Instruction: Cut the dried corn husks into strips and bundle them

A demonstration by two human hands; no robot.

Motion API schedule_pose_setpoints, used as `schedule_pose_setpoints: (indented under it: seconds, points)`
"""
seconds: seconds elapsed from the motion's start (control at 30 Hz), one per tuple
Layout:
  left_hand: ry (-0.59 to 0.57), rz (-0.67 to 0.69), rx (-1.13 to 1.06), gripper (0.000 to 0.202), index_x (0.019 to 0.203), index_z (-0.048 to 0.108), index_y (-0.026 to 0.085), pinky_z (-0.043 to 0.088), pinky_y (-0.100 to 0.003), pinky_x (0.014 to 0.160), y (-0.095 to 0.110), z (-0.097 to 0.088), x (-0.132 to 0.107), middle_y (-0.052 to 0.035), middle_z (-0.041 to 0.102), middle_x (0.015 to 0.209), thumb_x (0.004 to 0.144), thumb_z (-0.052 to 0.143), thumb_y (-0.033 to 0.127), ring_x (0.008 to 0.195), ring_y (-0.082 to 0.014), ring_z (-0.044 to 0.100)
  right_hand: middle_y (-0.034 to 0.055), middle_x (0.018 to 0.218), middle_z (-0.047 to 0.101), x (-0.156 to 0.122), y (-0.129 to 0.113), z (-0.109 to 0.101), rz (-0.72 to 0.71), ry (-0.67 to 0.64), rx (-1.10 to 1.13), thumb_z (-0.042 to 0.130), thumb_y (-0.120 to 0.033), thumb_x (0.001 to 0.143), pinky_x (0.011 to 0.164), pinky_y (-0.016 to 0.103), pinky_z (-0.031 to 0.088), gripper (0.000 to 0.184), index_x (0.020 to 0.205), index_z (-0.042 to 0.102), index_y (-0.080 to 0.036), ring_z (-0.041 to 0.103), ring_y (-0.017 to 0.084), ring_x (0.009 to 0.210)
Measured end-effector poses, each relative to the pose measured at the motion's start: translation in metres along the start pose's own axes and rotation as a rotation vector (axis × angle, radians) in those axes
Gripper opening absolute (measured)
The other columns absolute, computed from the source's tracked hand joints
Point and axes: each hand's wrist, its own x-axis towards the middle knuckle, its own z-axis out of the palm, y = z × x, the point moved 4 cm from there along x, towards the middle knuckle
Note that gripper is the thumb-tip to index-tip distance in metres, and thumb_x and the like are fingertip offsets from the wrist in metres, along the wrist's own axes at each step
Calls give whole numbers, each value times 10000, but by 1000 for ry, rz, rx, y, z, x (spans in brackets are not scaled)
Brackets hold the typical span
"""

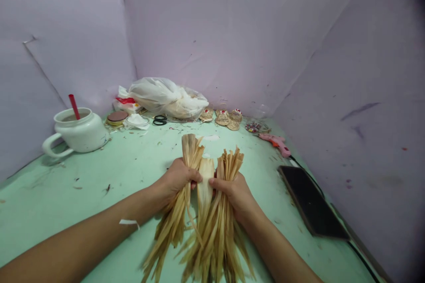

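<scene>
My left hand (177, 178) is closed around a bundle of dried straw-coloured leaf strips (175, 212), whose cut ends stick up past my fingers. My right hand (232, 188) grips a second, thicker bundle of the same strips (217, 239), which hangs down toward me. A single wider strip (205, 181) stands between the two bundles, touched by fingers of both hands. Both bundles are held just above the pale green table (99, 177).
A white mug with a red stick (77, 132) stands at the left. At the back lie a filled plastic bag (169, 97), black scissors (160, 120), small woven pieces (227, 118) and a pink glue gun (277, 143). A dark flat board (310, 201) lies right.
</scene>
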Motion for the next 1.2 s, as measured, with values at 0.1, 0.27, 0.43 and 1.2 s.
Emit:
schedule_pose_setpoints:
  seconds: [0.1, 0.27, 0.43, 1.2]
  points:
    - [-14, 42, 4, 88, 449, 495, 134, 292, -194, 370, 3, 1, -2, 33, 459, 359, 448, 580, 112, 338, -67, 383, -14, 525, 591, 1, 3, -2, 19, -21, 57, 708, -191, 511, 479, 249, 440, 201, 670, 595, -140, 523, 130, 460]
    - [-28, 40, 2, 91, 471, 497, 139, 294, -202, 377, 4, 3, -6, 37, 446, 376, 451, 583, 119, 359, -76, 385, 34, 653, 664, 1, 4, 1, 21, -100, 58, 756, -280, 529, 532, 280, 477, 312, 776, 630, -138, 592, 174, 556]
    - [-44, 61, 60, 109, 474, 488, 138, 265, -199, 371, -1, 1, -3, 39, 434, 377, 472, 597, 134, 359, -70, 369, 38, 687, 685, 0, 3, 1, 17, -38, 26, 746, -196, 516, 591, 303, 507, 296, 783, 636, -134, 626, 200, 614]
    - [-56, 39, -104, 135, 486, 493, 137, 259, -199, 372, -3, 12, -2, 53, 439, 388, 417, 593, 80, 362, -62, 363, 14, 635, 679, -2, 4, 5, -42, 16, -25, 638, -130, 553, 560, 270, 504, 201, 753, 660, -126, 622, 182, 577]
